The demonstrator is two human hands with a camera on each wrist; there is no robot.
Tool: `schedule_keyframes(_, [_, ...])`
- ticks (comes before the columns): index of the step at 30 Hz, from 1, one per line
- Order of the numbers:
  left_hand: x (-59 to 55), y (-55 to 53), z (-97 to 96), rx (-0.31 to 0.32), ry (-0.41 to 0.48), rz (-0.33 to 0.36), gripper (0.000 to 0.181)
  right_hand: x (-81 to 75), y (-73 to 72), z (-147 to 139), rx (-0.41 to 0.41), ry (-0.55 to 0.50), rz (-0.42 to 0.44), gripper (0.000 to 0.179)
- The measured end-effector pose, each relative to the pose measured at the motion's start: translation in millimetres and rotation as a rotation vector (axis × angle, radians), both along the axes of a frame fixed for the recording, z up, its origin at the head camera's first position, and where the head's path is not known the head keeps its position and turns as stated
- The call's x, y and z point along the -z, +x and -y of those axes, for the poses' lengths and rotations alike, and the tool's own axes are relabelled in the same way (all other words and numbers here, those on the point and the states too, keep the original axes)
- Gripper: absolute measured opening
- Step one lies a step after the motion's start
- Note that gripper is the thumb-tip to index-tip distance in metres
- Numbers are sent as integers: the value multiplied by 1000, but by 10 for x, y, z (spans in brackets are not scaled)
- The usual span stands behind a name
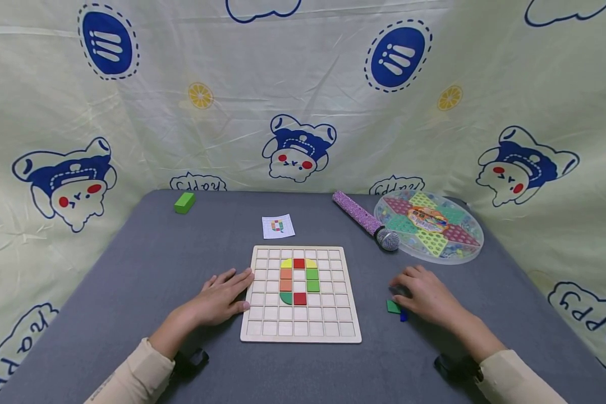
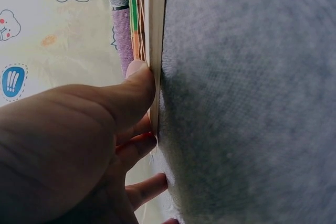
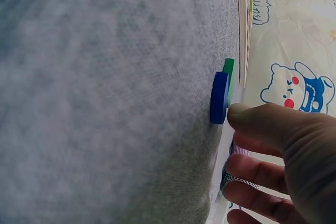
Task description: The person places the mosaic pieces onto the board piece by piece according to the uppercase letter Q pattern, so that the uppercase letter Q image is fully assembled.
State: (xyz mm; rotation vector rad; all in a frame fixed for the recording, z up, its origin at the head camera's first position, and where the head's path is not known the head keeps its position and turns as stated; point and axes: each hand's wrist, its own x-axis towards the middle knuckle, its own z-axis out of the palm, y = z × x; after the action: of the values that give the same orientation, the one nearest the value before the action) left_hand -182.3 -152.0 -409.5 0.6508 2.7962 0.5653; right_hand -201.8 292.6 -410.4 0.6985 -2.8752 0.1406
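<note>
A pale wooden grid board lies flat on the table. Coloured tiles form a ring in its cells: yellow, red, orange and green, with a red tile at the bottom. At the board's left edge rests my left hand, fingers extended and thumb touching the side. To the right of the board, my right hand is low over the table, fingers loosely bent. Its thumb tip is close beside a green tile and a blue tile; whether it touches them I cannot tell.
Behind the board lies a small pattern card. A purple glittery microphone leans against a round clear box at the back right. A green block sits at the back left. A printed cloth hangs behind.
</note>
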Motion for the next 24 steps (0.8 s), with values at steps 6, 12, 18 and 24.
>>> schedule_keyframes(6, [-2, 3, -3, -3, -4, 1, 63, 24, 10, -45, -6, 19, -7, 21])
schedule_keyframes(12, [6, -6, -6, -3, -5, 3, 63, 9, 39, -54, 1, 26, 35, 22])
schedule_keyframes(18, [13, -10, -5, -3, -2, 4, 62, -24, 102, -20, -31, 37, 81, 25])
schedule_keyframes(24, [11, -1, 6, 7, 6, -10, 61, -32, 139, 30, -92, 17, 114, 27])
